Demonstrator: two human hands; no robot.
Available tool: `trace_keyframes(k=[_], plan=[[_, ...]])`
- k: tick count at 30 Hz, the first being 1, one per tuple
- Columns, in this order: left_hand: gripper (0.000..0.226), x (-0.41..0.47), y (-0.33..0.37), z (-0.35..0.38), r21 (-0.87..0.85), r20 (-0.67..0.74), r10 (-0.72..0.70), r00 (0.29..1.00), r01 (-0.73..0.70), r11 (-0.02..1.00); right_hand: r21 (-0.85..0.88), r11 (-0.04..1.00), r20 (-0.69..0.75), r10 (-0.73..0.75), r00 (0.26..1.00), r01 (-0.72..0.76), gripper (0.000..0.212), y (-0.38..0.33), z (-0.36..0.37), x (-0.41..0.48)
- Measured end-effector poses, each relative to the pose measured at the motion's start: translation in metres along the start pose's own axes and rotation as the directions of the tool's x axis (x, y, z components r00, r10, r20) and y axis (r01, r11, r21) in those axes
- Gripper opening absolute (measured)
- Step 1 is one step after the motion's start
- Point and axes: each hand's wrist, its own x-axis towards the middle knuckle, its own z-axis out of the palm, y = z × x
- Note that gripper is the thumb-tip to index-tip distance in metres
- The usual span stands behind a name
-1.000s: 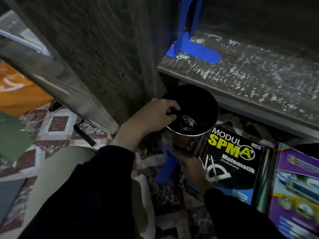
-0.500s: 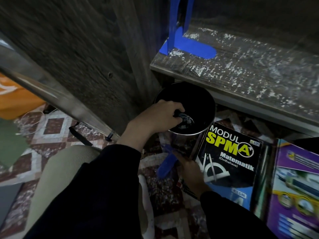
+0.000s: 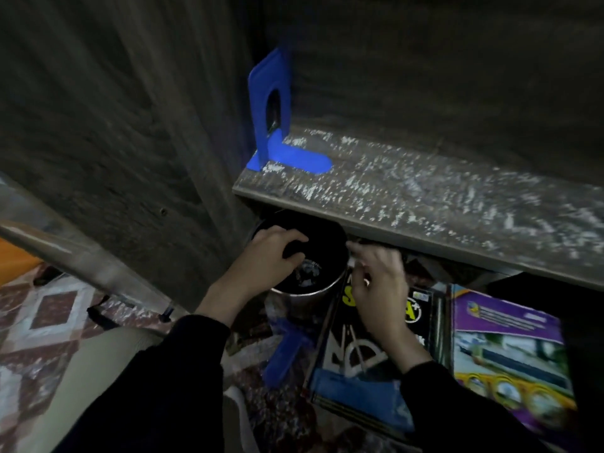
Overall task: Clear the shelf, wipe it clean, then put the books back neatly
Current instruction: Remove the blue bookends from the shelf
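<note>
The wooden shelf board point(image 3: 425, 197) is bare of books and speckled with white dust. A blue bookend point(image 3: 271, 125) stands at its left end. Under its front edge stands a round metal bin point(image 3: 305, 297) with a black inside. My left hand point(image 3: 268, 256) grips a small dark thing over the bin's mouth; what it is I cannot tell. My right hand point(image 3: 379, 282) hovers blurred by the bin's right rim, fingers loosely bent, above a black maths book point(image 3: 359, 361). A purple book point(image 3: 510, 348) lies to its right.
A second blue bookend point(image 3: 284, 354) lies on the patterned floor tiles point(image 3: 49, 315) below the bin. A slanted metal rail point(image 3: 81, 256) crosses the left side, with something orange point(image 3: 13, 259) behind it. My beige-clad knee point(image 3: 98, 371) fills the lower left.
My right hand has lifted off the black book's lower edge and moved up to the bin's right rim. The view has tilted upward, showing more of the shelf. My left hand stays at the bin.
</note>
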Motion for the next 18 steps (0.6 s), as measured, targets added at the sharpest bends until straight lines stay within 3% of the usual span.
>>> trace_keyframes(k=[2,4,7,9,14,18], plan=[[0.037,0.004,0.009,-0.007,-0.005,-0.120,-0.004,0.993,0.004,1.000,-0.212,0.976,-0.033,-0.057,0.998,0.048,0.045,0.007,-0.019,0.026],[0.043,0.013,0.022,-0.018,0.026,-0.241,-0.023,0.970,0.030,0.999,-0.377,0.926,0.108,0.023,0.994,0.020,0.067,0.020,-0.026,0.042],[0.064,0.035,0.040,-0.044,0.133,-0.536,0.019,0.844,0.063,0.989,-0.499,0.860,0.286,0.048,0.957,0.106,0.101,0.039,-0.025,0.047],[0.078,0.053,0.045,-0.067,0.158,-0.637,0.028,0.771,0.095,0.983,-0.526,0.840,0.336,0.061,0.940,0.134,0.109,0.044,-0.023,0.047],[0.087,0.090,0.053,-0.110,0.048,-0.569,-0.139,0.810,0.202,0.978,-0.530,0.841,0.420,0.143,0.896,0.114,0.106,0.042,-0.025,0.053],[0.074,0.098,0.044,-0.122,0.005,-0.550,-0.178,0.816,0.217,0.976,-0.519,0.848,0.506,0.207,0.837,0.104,0.107,0.038,-0.030,0.057]])
